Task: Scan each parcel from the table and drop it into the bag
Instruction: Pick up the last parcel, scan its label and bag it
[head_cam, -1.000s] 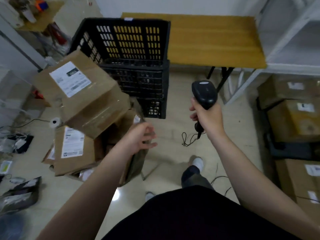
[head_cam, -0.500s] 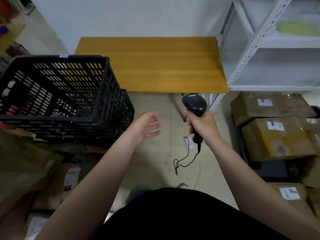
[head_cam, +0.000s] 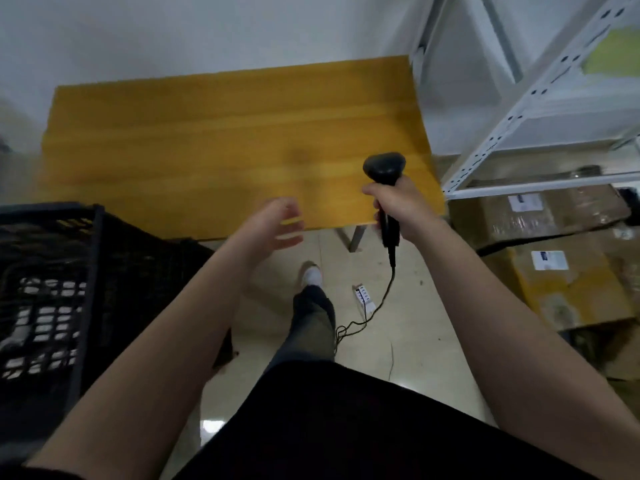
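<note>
Your right hand (head_cam: 398,206) grips the scanner (head_cam: 384,169) upright — your left hand (head_cam: 273,225) hangs loose, holding nothing, at the table (head_cam: 207,150) edge.

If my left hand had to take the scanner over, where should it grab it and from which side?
Probably the bulbous head of the scanner, from above and the left: it sticks up clear of the right hand, which wraps the handle, and the cable hangs below. The left hand is open.

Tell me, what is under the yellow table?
Under the table, only one leg and a bit of pale floor show. The table covers everything else beneath it.
</note>
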